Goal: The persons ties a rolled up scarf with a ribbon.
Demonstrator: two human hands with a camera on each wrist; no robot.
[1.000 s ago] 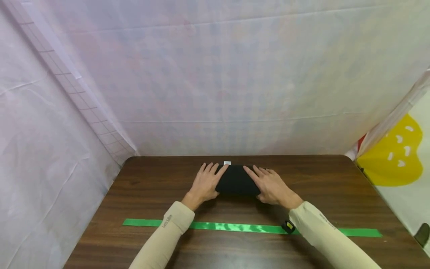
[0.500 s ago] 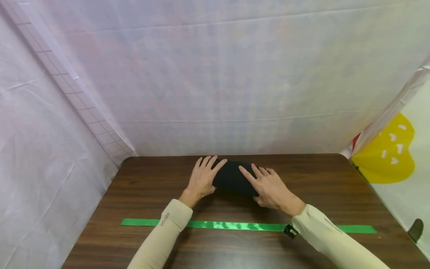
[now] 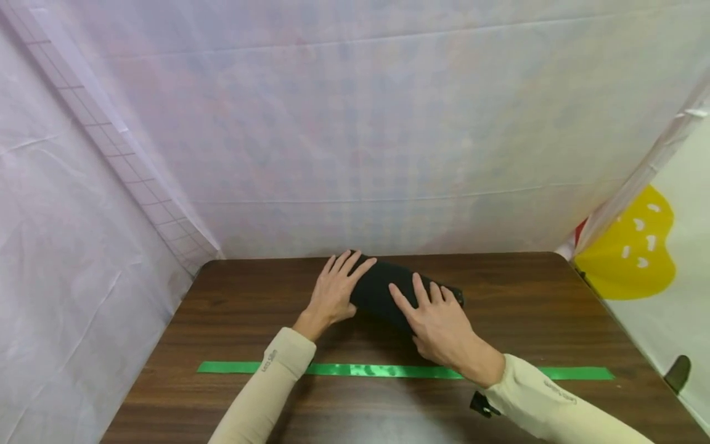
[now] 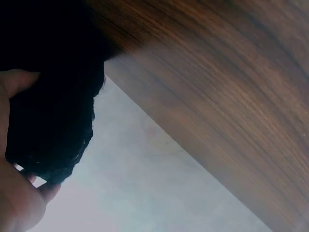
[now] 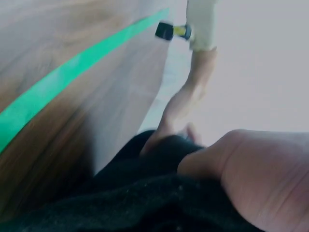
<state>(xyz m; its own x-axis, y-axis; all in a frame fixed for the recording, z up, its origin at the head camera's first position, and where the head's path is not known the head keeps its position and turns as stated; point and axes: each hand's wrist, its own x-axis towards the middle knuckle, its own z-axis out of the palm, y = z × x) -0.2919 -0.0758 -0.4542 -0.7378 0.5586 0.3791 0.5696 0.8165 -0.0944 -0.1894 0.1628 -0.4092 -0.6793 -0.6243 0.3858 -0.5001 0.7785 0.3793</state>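
Note:
A black bundle of folded cloth (image 3: 383,287) is held slantwise over the far middle of the table, its right end nearer to me. My left hand (image 3: 331,293) grips its left end, fingers spread over the top and thumb at the near side. On the right part, my right hand (image 3: 444,327) holds it the same way, with a dark corner showing past the fingers. In the left wrist view the fuzzy, uneven edge of the cloth (image 4: 53,121) stands out beside the thumb. The right wrist view is blurred; the thumb there lies against the dark cloth (image 5: 135,203).
The brown wooden table (image 3: 249,314) has a green tape strip (image 3: 377,370) running across it. A white sheet (image 3: 355,142) hangs just behind its far edge. Under my right sleeve a small black wrist device (image 3: 484,404) hangs. A yellow heart-like shape (image 3: 638,253) shows at the right.
The cloth has turned from straight across to slanting, its right end swinging toward me with my right hand. Its left end has moved slightly away. The white tag is out of sight.

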